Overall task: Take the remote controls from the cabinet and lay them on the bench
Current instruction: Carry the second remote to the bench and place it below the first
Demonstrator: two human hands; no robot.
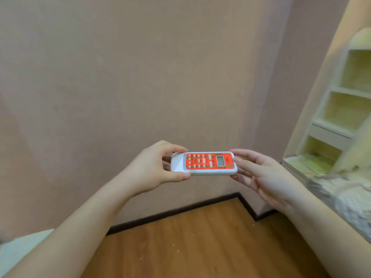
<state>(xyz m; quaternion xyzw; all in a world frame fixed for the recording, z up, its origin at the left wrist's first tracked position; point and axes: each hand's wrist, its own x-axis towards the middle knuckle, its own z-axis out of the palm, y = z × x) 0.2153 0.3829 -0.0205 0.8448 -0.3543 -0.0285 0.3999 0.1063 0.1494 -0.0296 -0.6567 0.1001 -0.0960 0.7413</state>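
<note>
From where I sit, the biggest thing in view is the plain pinkish-brown wall (140,77), filling everything from nine o'clock round to one. Below it, at six o'clock, runs the orange-brown wooden floor (200,247) with its dark skirting board (180,212). At three o'clock stands the pale cream cabinet with open shelves (345,109); I see nothing lying in the compartments that show, though they are blurred. At four o'clock a mottled grey stone-look worktop (341,199) cuts across the corner, which may be the bench, but I cannot say for certain.

At the centre, my left hand (152,169) has its grip on the white remote control with the red button panel and small grey screen (204,163), thumb under the near edge and fingers curled over the far edge at its plain white end. My right hand (267,177) is at the screen end with straight fingers (247,163) touching it, more steadying than clasping. The remote is in mid-air, face up, lying crosswise, well clear of both cabinet and worktop.

I judge the step in hand to be the carry: the remote is out of the cabinet and not yet laid down. The next move calls for turning toward the bench, keeping the remote level, and lowering it flat before letting go.
</note>
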